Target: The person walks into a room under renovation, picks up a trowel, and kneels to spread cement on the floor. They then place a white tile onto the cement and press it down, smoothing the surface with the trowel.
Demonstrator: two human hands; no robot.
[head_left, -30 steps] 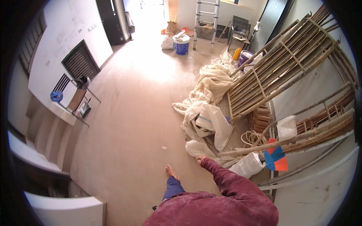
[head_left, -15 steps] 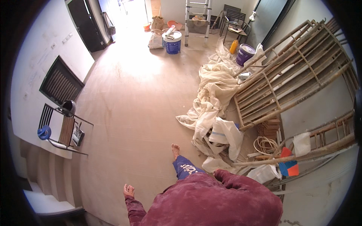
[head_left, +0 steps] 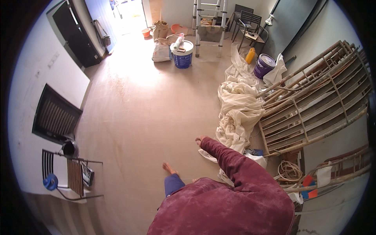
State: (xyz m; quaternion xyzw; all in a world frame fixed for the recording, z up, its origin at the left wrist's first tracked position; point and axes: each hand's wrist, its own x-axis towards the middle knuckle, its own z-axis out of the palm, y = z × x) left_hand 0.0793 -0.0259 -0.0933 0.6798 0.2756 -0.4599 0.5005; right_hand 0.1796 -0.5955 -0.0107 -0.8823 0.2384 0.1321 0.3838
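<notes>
Where cream sheeting [head_left: 239,102] lies (crumpled), metal frames [head_left: 319,111] alongside, ladder [head_left: 197,36] beyond

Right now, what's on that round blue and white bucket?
On the round blue and white bucket lie a long whitish object and a brownish object, both too small to identify. The white lid hides the inside.

The smooth beige floor [head_left: 149,117] is occupied by crumpled cream sheeting [head_left: 239,117], a round, white-lidded blue bucket [head_left: 183,60] and an orange pail [head_left: 146,33].

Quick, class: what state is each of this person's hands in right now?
Left hand: not in view.
Right hand: no held thing visible; open or closed cannot be told.
</notes>
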